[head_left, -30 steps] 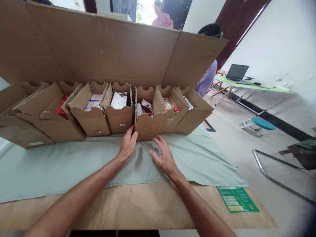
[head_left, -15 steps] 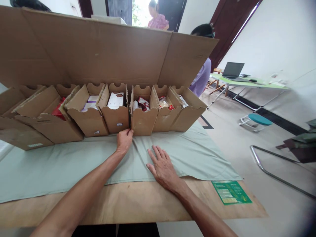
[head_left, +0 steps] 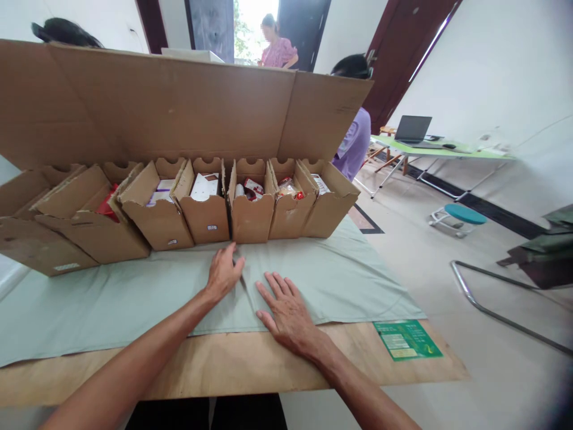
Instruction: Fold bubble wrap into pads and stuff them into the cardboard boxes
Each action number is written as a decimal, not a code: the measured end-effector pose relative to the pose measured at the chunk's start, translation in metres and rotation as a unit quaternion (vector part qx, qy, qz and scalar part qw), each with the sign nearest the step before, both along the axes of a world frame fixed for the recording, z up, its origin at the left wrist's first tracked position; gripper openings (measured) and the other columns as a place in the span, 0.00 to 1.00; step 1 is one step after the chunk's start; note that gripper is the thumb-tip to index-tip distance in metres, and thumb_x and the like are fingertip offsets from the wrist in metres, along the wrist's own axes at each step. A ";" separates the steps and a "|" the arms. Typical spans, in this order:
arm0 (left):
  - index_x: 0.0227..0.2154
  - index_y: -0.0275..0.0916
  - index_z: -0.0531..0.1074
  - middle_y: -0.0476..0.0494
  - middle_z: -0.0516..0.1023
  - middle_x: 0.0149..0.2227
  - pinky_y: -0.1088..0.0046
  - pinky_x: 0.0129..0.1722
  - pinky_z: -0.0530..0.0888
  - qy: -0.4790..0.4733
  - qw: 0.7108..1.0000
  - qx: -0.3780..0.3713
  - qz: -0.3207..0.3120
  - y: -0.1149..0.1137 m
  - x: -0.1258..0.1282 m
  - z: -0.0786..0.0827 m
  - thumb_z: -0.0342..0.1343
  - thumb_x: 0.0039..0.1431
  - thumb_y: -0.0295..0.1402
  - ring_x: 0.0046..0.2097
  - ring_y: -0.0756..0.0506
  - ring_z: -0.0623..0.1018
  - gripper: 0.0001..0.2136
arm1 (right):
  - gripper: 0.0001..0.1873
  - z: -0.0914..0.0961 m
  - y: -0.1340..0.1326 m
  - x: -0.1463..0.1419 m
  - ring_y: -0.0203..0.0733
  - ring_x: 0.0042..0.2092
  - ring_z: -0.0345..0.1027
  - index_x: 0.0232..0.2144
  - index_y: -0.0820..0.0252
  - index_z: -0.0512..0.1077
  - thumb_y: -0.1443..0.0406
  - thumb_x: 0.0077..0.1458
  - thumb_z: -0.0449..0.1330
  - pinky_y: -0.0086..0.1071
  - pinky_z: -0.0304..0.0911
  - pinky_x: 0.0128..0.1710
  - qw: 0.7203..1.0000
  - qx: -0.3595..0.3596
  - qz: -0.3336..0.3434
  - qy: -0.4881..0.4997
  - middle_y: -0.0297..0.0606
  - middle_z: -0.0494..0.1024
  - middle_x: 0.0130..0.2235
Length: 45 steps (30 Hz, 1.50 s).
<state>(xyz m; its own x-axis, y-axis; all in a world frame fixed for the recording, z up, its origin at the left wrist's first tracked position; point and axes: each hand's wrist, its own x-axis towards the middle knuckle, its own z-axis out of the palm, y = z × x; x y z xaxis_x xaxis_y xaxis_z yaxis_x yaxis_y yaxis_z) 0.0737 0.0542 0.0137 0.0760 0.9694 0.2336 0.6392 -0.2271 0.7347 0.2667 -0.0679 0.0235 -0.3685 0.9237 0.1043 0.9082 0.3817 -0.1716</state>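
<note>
Several open cardboard bins [head_left: 253, 221] stand side by side on a pale green cloth [head_left: 165, 301]. Just in front of the middle bins is my left hand [head_left: 224, 270], thumb and fingers apart, holding nothing. My right hand [head_left: 286, 310] lies flat on the cloth, fingers spread, to the right of it. Through the bins' notched fronts show white packets [head_left: 205, 187], white-and-purple boxes [head_left: 162, 191], a dark red packet [head_left: 254, 189], a clear bag with red bits [head_left: 289, 188] and something red [head_left: 108, 205] further left. The bottoms of the bins are hidden.
A tall cardboard panel [head_left: 179, 107] rises behind the bins. The wooden table edge [head_left: 215, 370] carries a green printed sheet [head_left: 408, 340]. People sit or stand beyond. To the right are a folding table [head_left: 452, 150] with a laptop [head_left: 414, 130], and a teal stool [head_left: 465, 213].
My left hand has let go of the lower edge of a middle bin and drawn back slightly, its fingers opening. My right hand stays flat on the cloth. The camera view has shifted a little.
</note>
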 end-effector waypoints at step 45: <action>0.51 0.38 0.73 0.34 0.80 0.51 0.61 0.50 0.77 -0.412 0.887 0.049 0.204 -0.024 -0.110 -0.004 0.52 0.62 0.48 0.51 0.39 0.80 0.22 | 0.04 0.158 0.069 -0.094 0.41 0.32 0.79 0.36 0.56 0.73 0.64 0.62 0.58 0.31 0.71 0.34 0.931 0.001 0.008 0.364 0.33 0.83 0.29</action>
